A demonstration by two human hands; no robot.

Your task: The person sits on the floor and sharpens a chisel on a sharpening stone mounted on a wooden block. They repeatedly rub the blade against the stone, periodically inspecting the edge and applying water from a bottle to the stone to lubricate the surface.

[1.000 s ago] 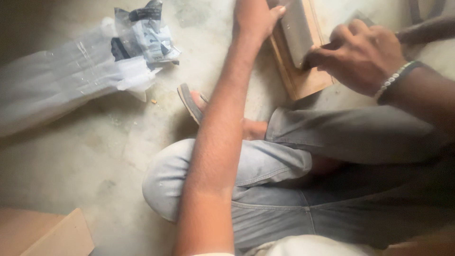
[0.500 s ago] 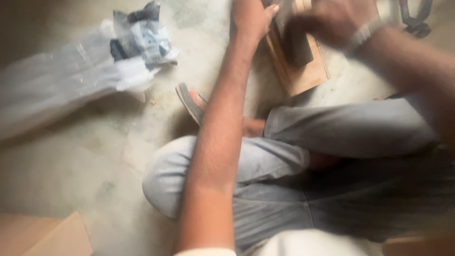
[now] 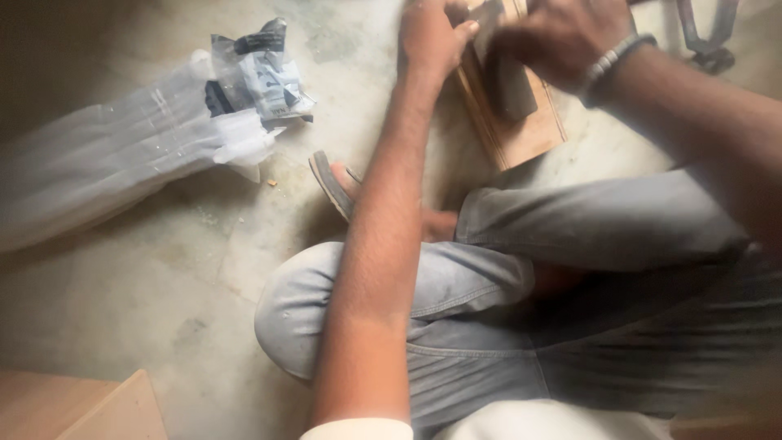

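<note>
- The wooden board (image 3: 521,122) lies flat on the concrete floor (image 3: 163,269), ahead of the folded knees.
- Left hand (image 3: 432,37) presses the board's left edge, fingers curled.
- Right hand (image 3: 562,37) is closed around a dark block (image 3: 513,85) resting on the board.
- Clear plastic packaging (image 3: 147,147) lies well apart, left.

small pack (image 3: 261,73): far left on floor, clear plastic pouch, black and pale blue-white contents
long bag (image 3: 106,171): left, just beside small pack, translucent whitish plastic, blurred
</note>
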